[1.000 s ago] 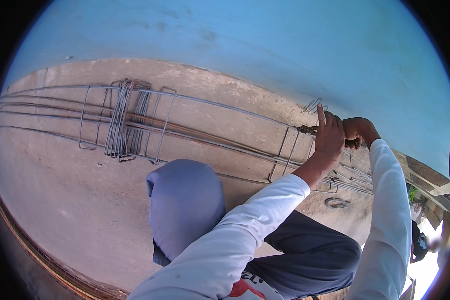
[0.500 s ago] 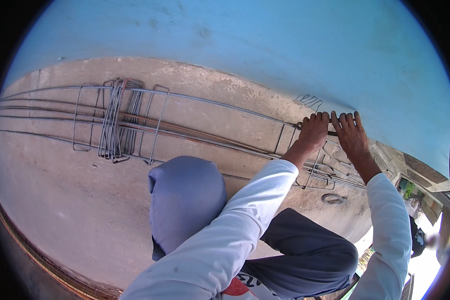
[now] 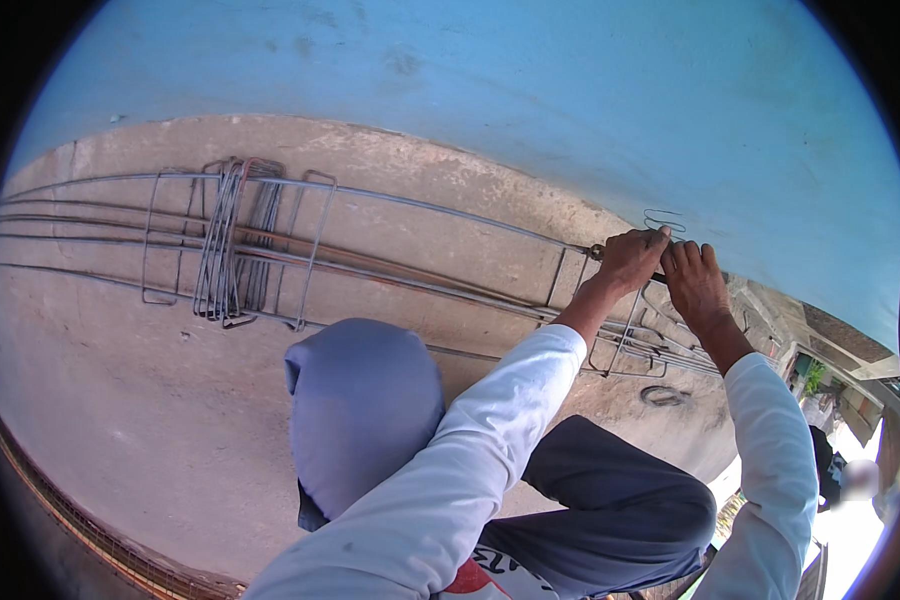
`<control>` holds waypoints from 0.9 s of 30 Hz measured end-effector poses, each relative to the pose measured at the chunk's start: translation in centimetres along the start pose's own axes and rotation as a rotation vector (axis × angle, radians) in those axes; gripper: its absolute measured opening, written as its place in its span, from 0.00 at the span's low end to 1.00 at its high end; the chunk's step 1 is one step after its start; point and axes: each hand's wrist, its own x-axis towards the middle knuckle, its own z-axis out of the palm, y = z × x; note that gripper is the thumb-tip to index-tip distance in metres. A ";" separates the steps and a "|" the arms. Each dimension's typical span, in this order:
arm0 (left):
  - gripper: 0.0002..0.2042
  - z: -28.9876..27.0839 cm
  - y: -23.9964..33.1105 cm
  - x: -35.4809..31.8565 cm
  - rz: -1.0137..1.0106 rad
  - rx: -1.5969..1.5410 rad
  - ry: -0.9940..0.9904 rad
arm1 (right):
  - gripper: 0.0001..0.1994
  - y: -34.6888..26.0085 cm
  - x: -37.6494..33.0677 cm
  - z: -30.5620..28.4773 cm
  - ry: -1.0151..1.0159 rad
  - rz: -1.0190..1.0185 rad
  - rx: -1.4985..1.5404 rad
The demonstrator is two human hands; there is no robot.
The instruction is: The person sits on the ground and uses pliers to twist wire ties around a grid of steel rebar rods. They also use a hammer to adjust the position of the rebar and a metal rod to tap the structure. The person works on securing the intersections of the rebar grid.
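Both my hands close around a dark metal bar (image 3: 661, 277) by the blue wall. My left hand (image 3: 630, 259) grips it nearer the knobby end (image 3: 597, 252), which meets the long upper steel rod (image 3: 450, 209). Right beside it, my right hand (image 3: 697, 284) wraps the bar with fingers bent over the top. Its grip hides part of the bar. Thin looped wire (image 3: 664, 220) shows just above my hands. Rectangular steel stirrups (image 3: 316, 250) hang around the long rods, with a thick bunch of stirrups (image 3: 232, 240) at the left.
The blue wall (image 3: 570, 100) rises along the far side of the concrete floor (image 3: 150, 400). A wire coil (image 3: 662, 396) lies below my hands among loose rod ends. My knee (image 3: 365, 410) is close to the rods. Another person (image 3: 828, 468) is partly visible at the right edge.
My hands have come down slightly, and the bar's right end now slopes lower. My right-hand fingers have curled more tightly. The looped wire appears farther right and lower.
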 end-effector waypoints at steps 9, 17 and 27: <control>0.35 3.9 -1.8 -6.2 0.506 0.226 0.367 | 0.10 1.9 2.3 -1.1 -0.246 0.035 0.298; 0.33 3.2 -1.3 -3.0 0.311 0.617 0.213 | 0.11 5.1 7.4 -3.6 -0.872 0.202 0.759; 0.29 0.7 -1.1 1.4 0.168 0.467 -0.077 | 0.37 3.1 1.3 -1.9 0.093 -0.012 0.286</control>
